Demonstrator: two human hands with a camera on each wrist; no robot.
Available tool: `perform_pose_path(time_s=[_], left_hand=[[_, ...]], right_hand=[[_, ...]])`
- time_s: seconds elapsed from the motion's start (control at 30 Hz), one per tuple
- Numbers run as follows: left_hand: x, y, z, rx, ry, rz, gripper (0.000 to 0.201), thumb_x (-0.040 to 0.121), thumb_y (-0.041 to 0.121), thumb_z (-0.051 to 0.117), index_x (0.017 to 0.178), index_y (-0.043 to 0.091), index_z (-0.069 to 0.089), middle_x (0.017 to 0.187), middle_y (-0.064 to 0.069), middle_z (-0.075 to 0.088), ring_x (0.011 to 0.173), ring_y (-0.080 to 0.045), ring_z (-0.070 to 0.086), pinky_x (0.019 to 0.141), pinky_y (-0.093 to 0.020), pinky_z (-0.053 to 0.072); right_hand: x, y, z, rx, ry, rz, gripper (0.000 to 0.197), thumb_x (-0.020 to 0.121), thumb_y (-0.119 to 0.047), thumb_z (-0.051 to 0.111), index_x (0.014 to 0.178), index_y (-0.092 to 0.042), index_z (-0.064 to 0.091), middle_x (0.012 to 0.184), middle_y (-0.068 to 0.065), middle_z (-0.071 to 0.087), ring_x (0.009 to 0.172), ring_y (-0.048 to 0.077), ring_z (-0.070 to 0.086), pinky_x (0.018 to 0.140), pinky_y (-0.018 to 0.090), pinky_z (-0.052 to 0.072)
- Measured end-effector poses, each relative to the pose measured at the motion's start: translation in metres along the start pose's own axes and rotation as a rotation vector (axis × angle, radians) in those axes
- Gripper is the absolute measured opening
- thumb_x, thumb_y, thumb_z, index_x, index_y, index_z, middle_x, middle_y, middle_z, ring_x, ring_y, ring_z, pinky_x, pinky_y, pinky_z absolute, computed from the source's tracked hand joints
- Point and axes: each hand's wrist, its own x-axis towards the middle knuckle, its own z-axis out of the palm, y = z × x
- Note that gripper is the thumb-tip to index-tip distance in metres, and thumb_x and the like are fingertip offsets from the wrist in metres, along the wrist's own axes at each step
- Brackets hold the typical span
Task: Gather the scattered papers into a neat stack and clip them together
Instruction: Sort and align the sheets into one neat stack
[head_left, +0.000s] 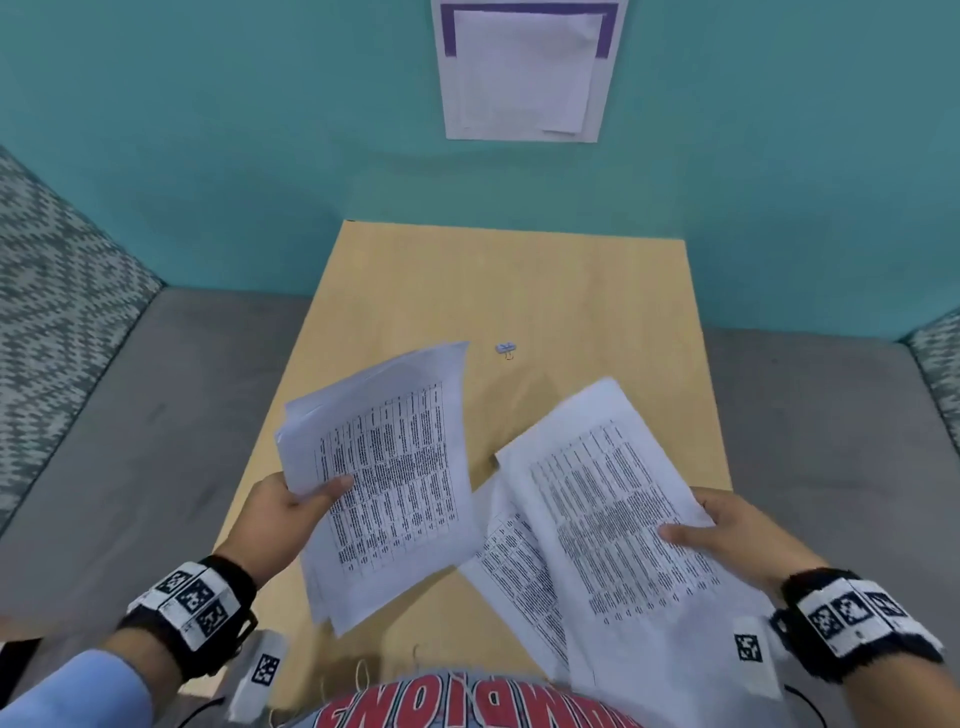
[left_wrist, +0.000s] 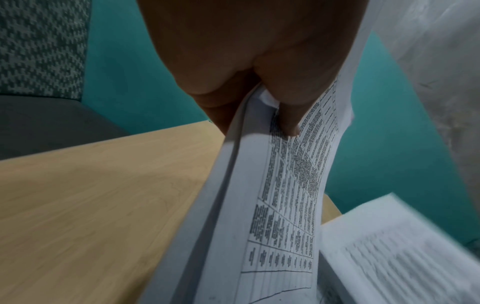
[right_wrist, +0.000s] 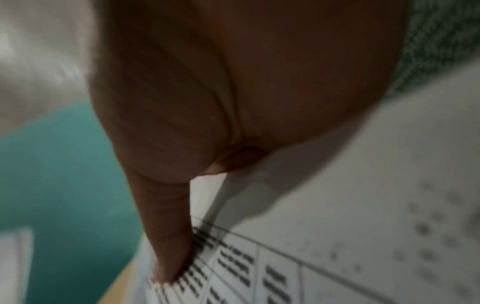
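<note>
The left hand (head_left: 283, 506) pinches a bundle of white sheets (head_left: 384, 478) at its left edge, thumb (head_left: 332, 488) laid across the printed face and the other fingers hidden beneath; the left wrist view shows several pages layered in this bundle, their edges fanned and not flush. Each page carries a dense black table of small text, its rows and columns ruled in thin lines, with blank white margins. The right hand (head_left: 727, 535) grips a second bundle (head_left: 618, 519) at its right edge, thumb (head_left: 685, 535) pressed on top, and in the right wrist view that thumb lies flat on the ruled table. Under this second bundle another printed sheet (head_left: 511, 566) sticks out at a skewed angle toward the left. Both bundles are held over the near half of a light wooden table (head_left: 519, 280), tilted away from each other, their inner corners near but apart. A small binder clip (head_left: 506, 349) lies alone on the tabletop beyond the papers, between the 2 bundles' far corners and touching neither.
</note>
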Motion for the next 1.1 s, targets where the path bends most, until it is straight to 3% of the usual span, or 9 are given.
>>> perform_pose_path(time_s=[0.1, 0.23, 0.3, 0.4, 0.53, 0.67, 0.77, 1.0, 1.1], left_hand=[[-0.001, -0.007, -0.008, 0.028, 0.009, 0.005, 0.037, 0.084, 0.061, 0.08, 0.085, 0.025, 0.073, 0.093, 0.0, 0.08, 0.082, -0.027, 0.075, 0.084, -0.045, 0.061], [-0.008, -0.029, -0.023, 0.015, 0.003, 0.001, 0.055, 0.075, 0.078, 0.078, 0.09, 0.029, 0.057, 0.092, 0.0, 0.056, 0.079, -0.019, 0.056, 0.078, -0.037, 0.046], [-0.016, -0.03, -0.03, 0.015, 0.006, -0.006, 0.049, 0.081, 0.067, 0.08, 0.084, 0.021, 0.062, 0.087, 0.004, 0.071, 0.073, -0.02, 0.068, 0.08, -0.035, 0.053], [-0.033, -0.028, -0.037, 0.002, 0.026, -0.004, 0.02, 0.091, 0.037, 0.079, 0.107, 0.024, 0.08, 0.102, 0.013, 0.084, 0.092, -0.004, 0.08, 0.083, -0.031, 0.061], [-0.042, -0.035, -0.051, -0.056, 0.043, -0.017, 0.021, 0.092, 0.03, 0.079, 0.111, 0.021, 0.08, 0.104, 0.008, 0.085, 0.098, -0.013, 0.081, 0.09, -0.041, 0.063], [-0.037, -0.04, -0.065, -0.068, 0.046, -0.024, 0.041, 0.084, 0.052, 0.081, 0.107, 0.017, 0.08, 0.101, 0.002, 0.083, 0.092, -0.025, 0.079, 0.091, -0.047, 0.062], [-0.029, -0.031, -0.071, -0.083, 0.035, -0.012, 0.026, 0.089, 0.043, 0.08, 0.107, 0.025, 0.082, 0.107, -0.007, 0.084, 0.102, -0.029, 0.08, 0.098, -0.055, 0.061], [-0.005, -0.002, -0.069, -0.108, -0.058, 0.063, 0.018, 0.094, 0.029, 0.078, 0.113, 0.029, 0.078, 0.111, 0.009, 0.084, 0.108, -0.012, 0.078, 0.091, -0.029, 0.058], [0.012, -0.001, -0.065, -0.054, -0.117, 0.093, 0.034, 0.086, 0.054, 0.08, 0.103, 0.024, 0.078, 0.103, 0.005, 0.079, 0.092, -0.02, 0.075, 0.084, -0.03, 0.055]], right_hand=[[0.034, 0.042, 0.02, -0.368, 0.154, 0.091, 0.025, 0.089, -0.026, 0.08, 0.114, -0.022, 0.076, 0.105, -0.002, 0.079, 0.099, 0.022, 0.075, 0.093, 0.035, 0.057], [0.061, 0.061, 0.062, -0.604, 0.33, 0.051, 0.045, 0.088, -0.028, 0.078, 0.128, -0.011, 0.07, 0.15, 0.009, 0.051, 0.125, 0.029, 0.059, 0.106, 0.035, 0.047], [0.066, 0.058, 0.082, -0.7, 0.288, -0.012, 0.039, 0.086, -0.032, 0.078, 0.122, -0.017, 0.073, 0.16, 0.005, 0.041, 0.135, 0.03, 0.051, 0.11, 0.036, 0.044], [0.072, 0.059, 0.106, -0.805, 0.214, -0.01, 0.037, 0.084, -0.036, 0.079, 0.116, -0.018, 0.074, 0.164, 0.007, 0.035, 0.141, 0.033, 0.042, 0.113, 0.036, 0.041], [0.075, 0.057, 0.12, -0.811, 0.228, -0.005, 0.029, 0.081, -0.028, 0.078, 0.105, -0.011, 0.074, 0.134, 0.012, 0.055, 0.11, 0.034, 0.057, 0.097, 0.037, 0.05], [0.067, 0.046, 0.131, -0.69, 0.22, 0.041, 0.027, 0.083, -0.02, 0.069, 0.106, -0.02, 0.055, 0.096, 0.0, 0.063, 0.081, 0.018, 0.063, 0.073, 0.034, 0.055], [0.058, 0.043, 0.14, -0.619, 0.212, 0.1, 0.042, 0.082, -0.012, 0.068, 0.111, -0.024, 0.041, 0.084, -0.002, 0.064, 0.064, 0.008, 0.061, 0.05, 0.022, 0.044], [0.021, 0.038, 0.147, -0.469, 0.193, 0.115, 0.012, 0.076, -0.02, 0.068, 0.081, -0.019, 0.057, 0.081, 0.013, 0.061, 0.062, 0.018, 0.051, 0.056, 0.028, 0.037], [-0.009, 0.03, 0.131, -0.375, 0.239, 0.044, 0.019, 0.079, -0.019, 0.07, 0.085, -0.028, 0.054, 0.075, 0.011, 0.064, 0.057, 0.015, 0.046, 0.054, 0.029, 0.036]])
